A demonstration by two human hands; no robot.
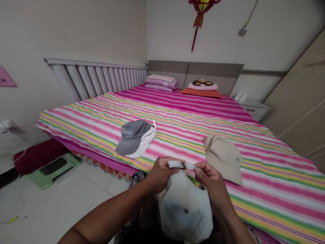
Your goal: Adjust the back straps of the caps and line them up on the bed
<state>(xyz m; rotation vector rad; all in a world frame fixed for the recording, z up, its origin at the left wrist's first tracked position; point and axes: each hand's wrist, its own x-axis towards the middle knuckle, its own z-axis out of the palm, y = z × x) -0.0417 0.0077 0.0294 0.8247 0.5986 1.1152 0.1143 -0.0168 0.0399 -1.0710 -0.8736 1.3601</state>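
Note:
A pale blue-white baseball cap (186,213) hangs between my two hands, its crown toward me and the back opening at the top. My left hand (164,173) is closed on the left end of the cap's back strap (176,164), near a small brown-gold buckle. The fingers of my right hand (209,179) pinch the strap's other end by the edge of the opening. Ahead on the bed lies a grey and white cap (137,137) with lettering. A beige cap (224,157) rests beyond my right hand.
A bed with a striped sheet (266,162) stretches ahead to a headboard (172,69). Folded purple bedding (161,83) and a pink folded item (203,86) lie at its far end. A white rail (96,76) runs along the left. A green stool (54,169) stands on the floor at left.

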